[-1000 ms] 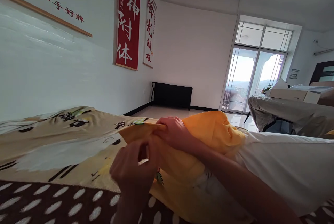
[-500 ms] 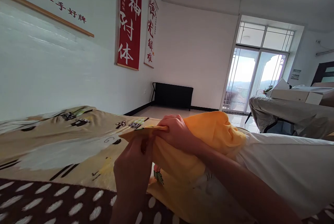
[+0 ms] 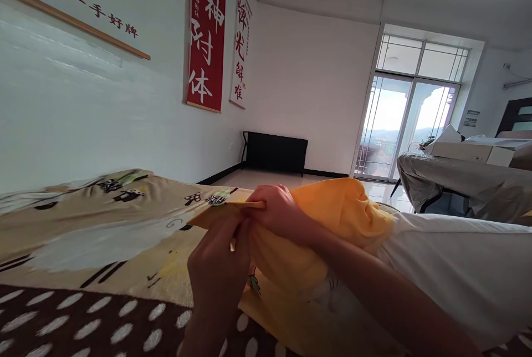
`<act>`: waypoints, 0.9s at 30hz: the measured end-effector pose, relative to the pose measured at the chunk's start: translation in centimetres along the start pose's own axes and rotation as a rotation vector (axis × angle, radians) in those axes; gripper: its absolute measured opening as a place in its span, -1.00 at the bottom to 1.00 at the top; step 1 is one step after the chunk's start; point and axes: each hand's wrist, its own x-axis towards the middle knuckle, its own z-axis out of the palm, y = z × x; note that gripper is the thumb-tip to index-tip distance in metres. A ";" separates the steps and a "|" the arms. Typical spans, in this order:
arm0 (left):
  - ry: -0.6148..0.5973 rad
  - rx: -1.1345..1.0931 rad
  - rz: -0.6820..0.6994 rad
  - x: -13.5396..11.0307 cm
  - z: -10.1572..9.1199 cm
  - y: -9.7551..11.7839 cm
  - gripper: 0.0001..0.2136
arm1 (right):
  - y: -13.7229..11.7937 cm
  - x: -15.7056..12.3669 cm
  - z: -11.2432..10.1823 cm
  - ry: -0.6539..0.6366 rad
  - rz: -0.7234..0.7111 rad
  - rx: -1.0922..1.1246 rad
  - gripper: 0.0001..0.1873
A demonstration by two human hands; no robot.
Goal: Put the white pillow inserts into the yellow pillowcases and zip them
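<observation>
In front of me a yellow cloth [image 3: 336, 202] with a printed pattern lies bunched over the bed cover. Near its left end, my right hand [image 3: 278, 210] is closed on the folded edge, thumb on top. Just below and to the left, my left hand [image 3: 218, 260] pinches the same edge from underneath; its fingertips are partly hidden by the cloth. A pointed flap of the cloth sticks out left of both hands. White fabric [image 3: 461, 268] adjoins the yellow cloth on the right; I cannot tell what it belongs to.
The beige bed cover [image 3: 108, 246] has animal prints and a brown dotted border [image 3: 87, 318]. Beyond stand a black folded piece of furniture [image 3: 274, 152] and, at right, a plastic-covered table [image 3: 449, 179] bearing boxes [image 3: 465, 151]. Scrolls [image 3: 208, 41] hang on the left wall.
My left hand has shifted slightly right, closer under my right hand. My right hand has moved a little left along the edge. Both keep hold of the yellow cloth.
</observation>
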 end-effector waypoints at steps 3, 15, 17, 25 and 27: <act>0.037 -0.020 0.076 0.1 0.6 -0.1 -0.92 | -0.1 0.1 -0.7 -0.058 0.036 0.060 -0.88; 0.254 -0.277 0.097 -0.1 1.4 -2.0 -0.88 | 0.6 -0.2 -0.8 0.031 0.189 0.199 -0.86; 0.395 -0.405 -0.172 0.1 1.8 -2.6 -0.76 | 0.6 -0.3 -0.8 0.040 0.198 0.209 -0.83; -0.084 -0.601 -0.631 1.0 1.9 -3.2 -0.72 | 0.4 -0.3 -0.5 0.064 0.184 0.180 -0.77; -0.074 -0.575 -0.640 0.9 1.7 -2.9 -0.70 | 0.5 -0.3 -0.4 0.078 0.165 0.151 -0.78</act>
